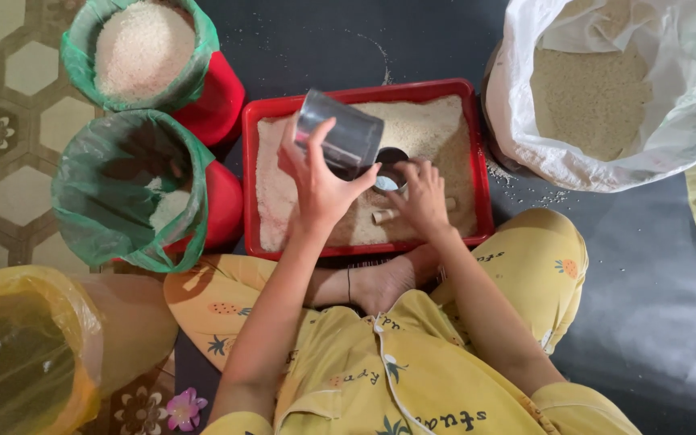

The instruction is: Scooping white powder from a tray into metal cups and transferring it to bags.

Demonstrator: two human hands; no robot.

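Head view: left hand (pixel 316 173) fingers grasp tilted clear cup (pixel 340 137); right hand (pixel 420 197) fingers clenched on metal scoop (pixel 388 173) over rice tray (pixel 477 153).

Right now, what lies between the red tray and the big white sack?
In the head view, only dark mat with scattered grains lies between the red tray and the white sack.

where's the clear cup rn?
Head view, upper centre: the clear cup is tilted in the left hand, above the red tray of grain, just left of the right hand.
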